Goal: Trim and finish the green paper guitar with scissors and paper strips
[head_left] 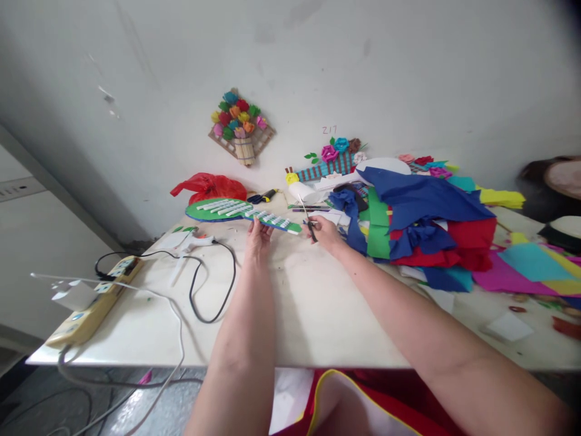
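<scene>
At far left I have a cream power strip [93, 312], then a white corded tool [200, 240], probably a glue gun, lying on the table [295, 303]. Right of it, the green leaf-shaped piece [240, 211] with white strips is held above the tabletop, its broad end left, narrow tip right. My left hand [258, 239] pinches its near edge around mid-length. I judge it light, fairly stiff but bendable, the strips easily knocked loose; I'd grip the bare rim and support it underneath. Near the tip, my right hand [323, 232] is curled around the scissors [311, 227]; I can't tell if their blades are parted. Farther right lies heaped colored paper [426, 194].
</scene>
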